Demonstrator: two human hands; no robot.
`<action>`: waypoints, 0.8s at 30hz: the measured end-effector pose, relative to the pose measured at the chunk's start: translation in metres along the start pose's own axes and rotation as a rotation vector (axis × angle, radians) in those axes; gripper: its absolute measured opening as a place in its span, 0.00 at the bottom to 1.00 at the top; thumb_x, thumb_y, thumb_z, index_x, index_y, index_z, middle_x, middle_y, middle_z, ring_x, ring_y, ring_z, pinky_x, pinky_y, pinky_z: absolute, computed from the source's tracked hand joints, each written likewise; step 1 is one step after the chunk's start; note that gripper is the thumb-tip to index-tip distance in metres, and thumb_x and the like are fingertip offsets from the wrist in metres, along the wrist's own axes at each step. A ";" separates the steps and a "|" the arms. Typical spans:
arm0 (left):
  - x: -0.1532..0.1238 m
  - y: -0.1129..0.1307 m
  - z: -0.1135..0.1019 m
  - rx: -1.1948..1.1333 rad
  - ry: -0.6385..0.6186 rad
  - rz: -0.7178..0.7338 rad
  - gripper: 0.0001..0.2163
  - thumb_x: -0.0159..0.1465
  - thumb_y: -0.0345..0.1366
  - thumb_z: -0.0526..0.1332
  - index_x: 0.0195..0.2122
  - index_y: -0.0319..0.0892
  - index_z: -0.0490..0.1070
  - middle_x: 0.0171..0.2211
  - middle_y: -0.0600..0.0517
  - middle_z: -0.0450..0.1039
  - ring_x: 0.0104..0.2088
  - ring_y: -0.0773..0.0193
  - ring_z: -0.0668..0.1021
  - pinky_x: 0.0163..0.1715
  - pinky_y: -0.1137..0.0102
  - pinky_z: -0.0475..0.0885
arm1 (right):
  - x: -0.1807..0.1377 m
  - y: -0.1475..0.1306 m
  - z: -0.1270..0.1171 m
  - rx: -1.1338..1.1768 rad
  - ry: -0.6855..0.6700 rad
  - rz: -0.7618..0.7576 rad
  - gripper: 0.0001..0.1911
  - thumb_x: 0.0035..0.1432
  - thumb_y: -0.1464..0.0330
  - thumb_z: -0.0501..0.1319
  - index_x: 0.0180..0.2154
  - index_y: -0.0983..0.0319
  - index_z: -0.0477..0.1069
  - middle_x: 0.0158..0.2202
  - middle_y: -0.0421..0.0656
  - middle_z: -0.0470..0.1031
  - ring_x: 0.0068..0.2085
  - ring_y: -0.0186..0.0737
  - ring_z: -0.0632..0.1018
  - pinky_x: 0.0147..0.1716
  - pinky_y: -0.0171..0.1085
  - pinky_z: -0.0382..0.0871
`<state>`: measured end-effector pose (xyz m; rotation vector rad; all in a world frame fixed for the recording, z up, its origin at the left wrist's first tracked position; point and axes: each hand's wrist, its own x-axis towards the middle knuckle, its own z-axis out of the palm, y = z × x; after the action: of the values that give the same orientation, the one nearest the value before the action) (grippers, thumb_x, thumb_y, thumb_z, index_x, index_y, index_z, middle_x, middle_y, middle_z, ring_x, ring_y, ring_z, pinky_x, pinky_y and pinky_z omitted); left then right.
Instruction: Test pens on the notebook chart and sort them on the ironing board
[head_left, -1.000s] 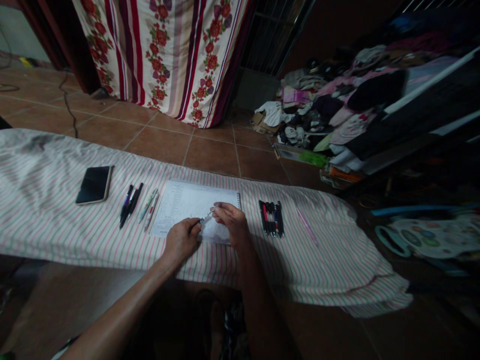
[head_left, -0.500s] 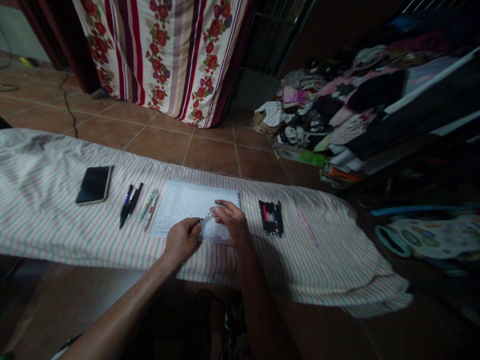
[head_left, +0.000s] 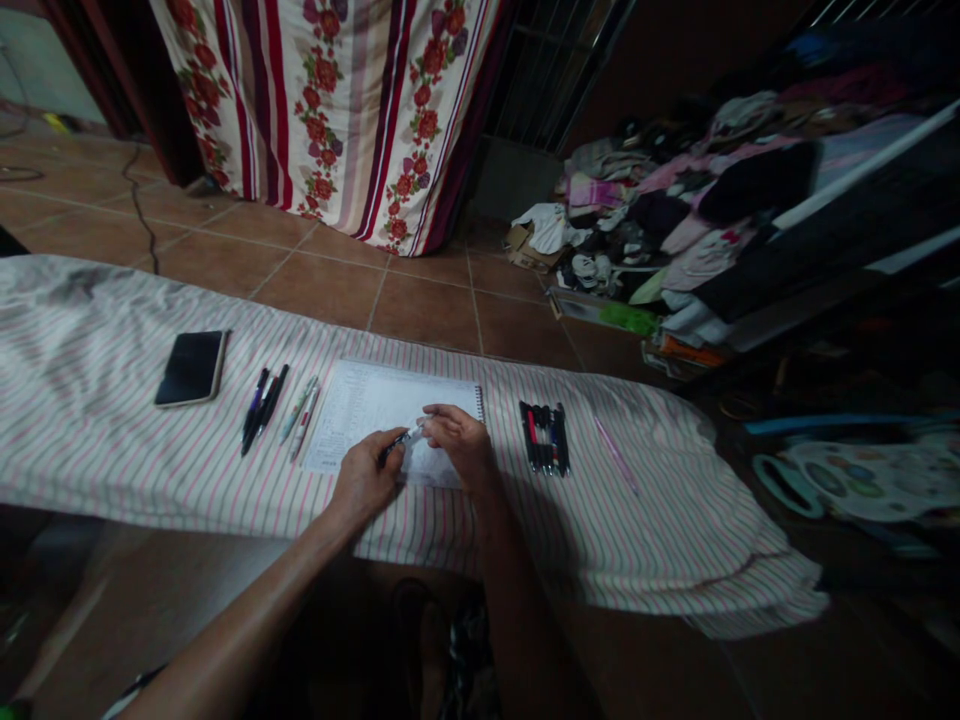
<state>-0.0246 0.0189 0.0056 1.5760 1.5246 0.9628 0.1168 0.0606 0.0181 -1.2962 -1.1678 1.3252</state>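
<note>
Over a spiral notebook (head_left: 375,395) with printed or written pages, my left hand (head_left: 366,475) is closed around a pen (head_left: 394,446) with a dark body and a lighter, shiny front end. My right hand (head_left: 461,440) pinches at the far end of this pen with thumb and fingers; whether a separate small part sits in that pinch is too small to tell. Left of the notebook lie two light-coloured pens (head_left: 300,415) and a group of dark pens (head_left: 262,405). A row of several black pens, one with red, (head_left: 546,438) lies to the right.
A striped cloth (head_left: 660,530) covers the long low surface. A phone or tablet (head_left: 191,368) lies at its left, and a pink pen (head_left: 617,457) at its right. Beyond are a tiled floor (head_left: 322,290), a floral curtain (head_left: 360,120) and a heap of clothes (head_left: 675,200).
Both hands stay over the notebook with the pen between them. My right fingers have shifted slightly along the pen's end, and the view has moved a little.
</note>
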 end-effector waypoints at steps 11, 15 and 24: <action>0.002 -0.004 -0.001 0.055 0.008 -0.016 0.14 0.60 0.34 0.52 0.43 0.39 0.72 0.37 0.46 0.76 0.37 0.61 0.77 0.38 0.68 0.70 | 0.004 0.008 -0.001 -0.036 -0.021 -0.040 0.14 0.41 0.64 0.64 0.32 0.63 0.72 0.26 0.43 0.76 0.28 0.35 0.74 0.26 0.33 0.67; 0.002 -0.006 -0.001 0.050 0.006 -0.010 0.14 0.60 0.34 0.52 0.44 0.38 0.72 0.37 0.46 0.75 0.36 0.61 0.76 0.38 0.68 0.70 | 0.003 0.007 -0.002 -0.038 -0.037 -0.052 0.13 0.40 0.64 0.64 0.31 0.63 0.72 0.24 0.42 0.75 0.26 0.34 0.74 0.25 0.32 0.66; 0.001 -0.009 -0.001 0.055 0.012 0.006 0.13 0.60 0.33 0.53 0.43 0.39 0.72 0.37 0.47 0.75 0.37 0.61 0.76 0.39 0.67 0.69 | 0.000 0.002 -0.004 -0.115 -0.073 -0.051 0.09 0.41 0.66 0.63 0.28 0.63 0.70 0.19 0.36 0.69 0.22 0.30 0.69 0.23 0.30 0.62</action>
<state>-0.0296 0.0202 -0.0017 1.6163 1.5677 0.9424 0.1203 0.0608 0.0161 -1.2999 -1.3362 1.2930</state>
